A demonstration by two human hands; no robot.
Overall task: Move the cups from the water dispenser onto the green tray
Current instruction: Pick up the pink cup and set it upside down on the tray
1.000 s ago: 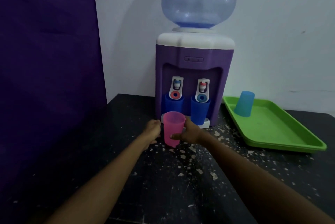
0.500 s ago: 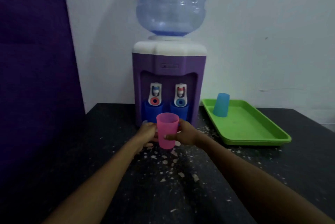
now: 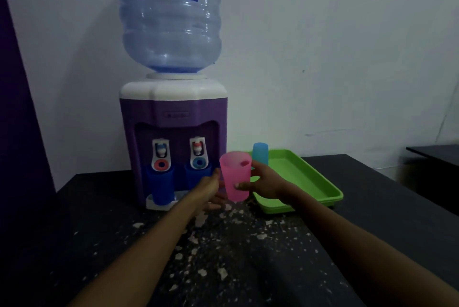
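A pink cup (image 3: 236, 176) is held upright above the table, in front of the purple water dispenser (image 3: 173, 140). My right hand (image 3: 264, 186) grips it from the right side. My left hand (image 3: 211, 188) rests against its left side. Two dark blue cups stand under the taps, one on the left (image 3: 160, 187) and one on the right (image 3: 196, 177), partly hidden by my left hand. The green tray (image 3: 315, 182) lies to the right of the dispenser with a light blue cup (image 3: 260, 154) upside down at its far left corner.
A large water bottle (image 3: 171, 21) sits on top of the dispenser. The black table (image 3: 248, 257) is speckled with white flecks. A purple panel (image 3: 17, 132) stands at the left, a white wall behind. Another dark surface (image 3: 437, 152) shows at the far right.
The pink cup has risen and shifted right toward the green tray, with both hands following it. The camera view has tilted up and moved.
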